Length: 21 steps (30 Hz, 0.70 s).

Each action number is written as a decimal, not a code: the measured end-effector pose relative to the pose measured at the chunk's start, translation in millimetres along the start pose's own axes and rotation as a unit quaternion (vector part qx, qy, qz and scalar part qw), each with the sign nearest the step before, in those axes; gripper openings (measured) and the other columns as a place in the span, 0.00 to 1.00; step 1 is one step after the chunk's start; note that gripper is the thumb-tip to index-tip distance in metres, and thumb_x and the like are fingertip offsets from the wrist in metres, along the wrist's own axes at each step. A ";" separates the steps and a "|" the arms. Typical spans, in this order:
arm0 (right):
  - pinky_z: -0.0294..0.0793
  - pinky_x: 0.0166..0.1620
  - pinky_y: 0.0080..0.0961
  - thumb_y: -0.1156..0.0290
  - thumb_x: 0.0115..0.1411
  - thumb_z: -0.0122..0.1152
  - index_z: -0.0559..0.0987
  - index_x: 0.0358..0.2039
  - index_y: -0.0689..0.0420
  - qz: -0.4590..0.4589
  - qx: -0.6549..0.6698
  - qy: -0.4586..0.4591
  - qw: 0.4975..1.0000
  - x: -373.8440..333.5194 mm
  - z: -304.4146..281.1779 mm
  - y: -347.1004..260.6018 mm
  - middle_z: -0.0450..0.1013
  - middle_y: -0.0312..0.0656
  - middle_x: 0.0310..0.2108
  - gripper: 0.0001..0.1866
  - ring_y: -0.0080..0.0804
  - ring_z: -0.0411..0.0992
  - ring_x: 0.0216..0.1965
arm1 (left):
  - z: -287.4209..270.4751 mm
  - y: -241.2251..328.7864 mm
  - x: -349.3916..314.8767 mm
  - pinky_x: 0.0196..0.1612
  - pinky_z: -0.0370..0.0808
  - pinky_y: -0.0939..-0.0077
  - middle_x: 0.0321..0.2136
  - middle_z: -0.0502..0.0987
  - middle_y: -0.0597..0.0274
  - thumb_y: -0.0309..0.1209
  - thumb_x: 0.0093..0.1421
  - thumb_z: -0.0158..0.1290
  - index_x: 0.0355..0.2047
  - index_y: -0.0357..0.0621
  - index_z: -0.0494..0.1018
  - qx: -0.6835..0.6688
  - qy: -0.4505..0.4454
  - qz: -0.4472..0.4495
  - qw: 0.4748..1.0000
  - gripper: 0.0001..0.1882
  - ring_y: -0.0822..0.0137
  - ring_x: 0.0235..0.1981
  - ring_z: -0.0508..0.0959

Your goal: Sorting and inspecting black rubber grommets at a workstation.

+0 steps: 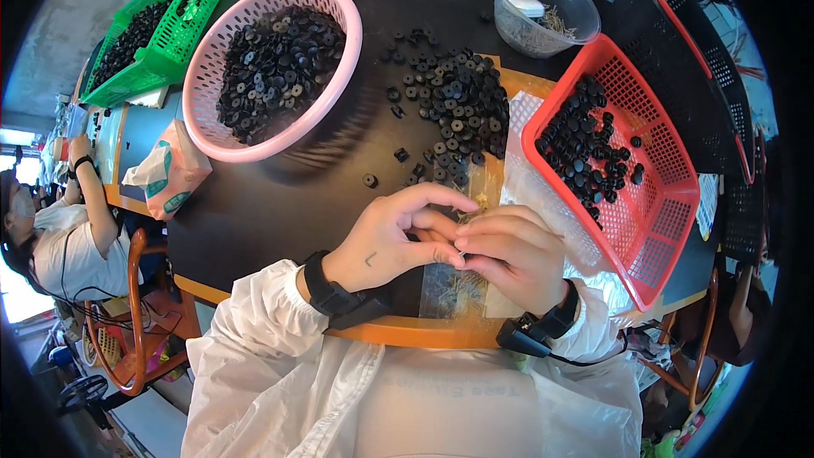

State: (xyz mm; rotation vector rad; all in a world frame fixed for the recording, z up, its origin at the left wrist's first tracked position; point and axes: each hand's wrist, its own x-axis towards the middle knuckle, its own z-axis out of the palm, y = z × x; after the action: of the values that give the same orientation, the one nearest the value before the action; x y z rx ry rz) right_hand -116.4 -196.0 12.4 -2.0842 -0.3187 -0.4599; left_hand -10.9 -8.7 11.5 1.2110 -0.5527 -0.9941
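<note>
My left hand (386, 236) and my right hand (524, 256) meet over the table's front edge, fingertips together. Both are closed in a pinch around something small that the fingers mostly hide; a pale speck shows between them. Just beyond lies a loose heap of small black round parts (462, 102) with holes in their middles, some scattered singly toward my left hand. Under my hands, clear tape or film (437, 293) covers the table edge, with thin straw-coloured bits on it. To the right of my right hand, a red plastic basket (657, 203) holds black round caps.
A pink round basket (203, 136) full of black parts stands at the left rear. Past it are a green basket (174, 55) and a tissue pack (180, 171). A clear bowl (517, 34) sits at the back, near a black crate (678, 59). Another person (85, 237) sits at far left.
</note>
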 end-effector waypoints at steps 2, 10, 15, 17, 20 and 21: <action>0.75 0.43 0.29 0.73 0.46 0.72 0.83 0.36 0.54 -0.006 0.002 -0.004 1.000 0.3 -1.3 1.2 0.79 0.37 0.38 0.14 0.36 0.76 0.40 | -0.7 4.6 1.1 0.44 0.77 0.76 0.38 0.80 0.53 0.17 0.54 0.61 0.52 0.35 0.68 -0.023 -0.011 -0.031 0.999 0.25 0.68 0.39 0.81; 0.76 0.44 0.26 0.76 0.49 0.71 0.81 0.39 0.56 0.153 0.133 0.006 0.979 -4.5 -0.4 -5.3 0.79 0.39 0.38 0.15 0.34 0.77 0.40 | -32.4 11.1 26.3 0.41 0.74 0.69 0.35 0.76 0.50 0.21 0.64 0.47 0.52 0.38 0.69 0.542 0.258 0.197 0.775 0.15 0.53 0.35 0.78; 0.77 0.43 0.22 0.78 0.50 0.71 0.80 0.38 0.59 0.173 0.207 0.012 0.963 -9.3 0.3 4.6 0.79 0.39 0.37 0.13 0.27 0.77 0.38 | -55.2 5.4 44.3 0.45 0.74 0.60 0.44 0.72 0.46 0.18 0.57 0.50 0.57 0.37 0.66 0.673 0.259 0.136 0.679 0.25 0.47 0.42 0.75; 0.77 0.42 0.22 0.77 0.50 0.71 0.80 0.38 0.59 0.167 0.202 0.005 0.965 -8.4 -0.8 5.9 0.79 0.39 0.37 0.14 0.27 0.77 0.38 | -56.3 6.3 51.6 0.46 0.73 0.60 0.45 0.71 0.46 0.18 0.56 0.52 0.57 0.39 0.67 0.694 0.263 0.157 0.652 0.27 0.47 0.42 0.75; 0.77 0.42 0.23 0.77 0.50 0.72 0.80 0.38 0.59 0.164 0.199 -0.007 0.966 -8.5 -2.7 8.6 0.79 0.40 0.38 0.14 0.27 0.77 0.38 | -55.8 7.6 57.1 0.46 0.71 0.60 0.42 0.73 0.50 0.19 0.56 0.52 0.53 0.41 0.71 0.664 0.267 0.188 0.672 0.23 0.48 0.41 0.74; 0.77 0.43 0.23 0.77 0.50 0.71 0.80 0.39 0.59 0.168 0.199 -0.012 0.965 -9.4 -3.0 8.9 0.79 0.40 0.38 0.14 0.27 0.77 0.38 | -59.0 5.6 57.2 0.46 0.71 0.61 0.41 0.73 0.51 0.20 0.56 0.54 0.51 0.41 0.72 0.656 0.266 0.188 0.681 0.21 0.49 0.40 0.74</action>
State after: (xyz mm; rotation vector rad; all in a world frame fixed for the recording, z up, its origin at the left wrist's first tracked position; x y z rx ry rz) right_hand -121.8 -203.6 2.9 -1.7055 -0.0574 -0.1500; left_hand 66.6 -27.8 -9.2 2.3905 -1.0295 0.3522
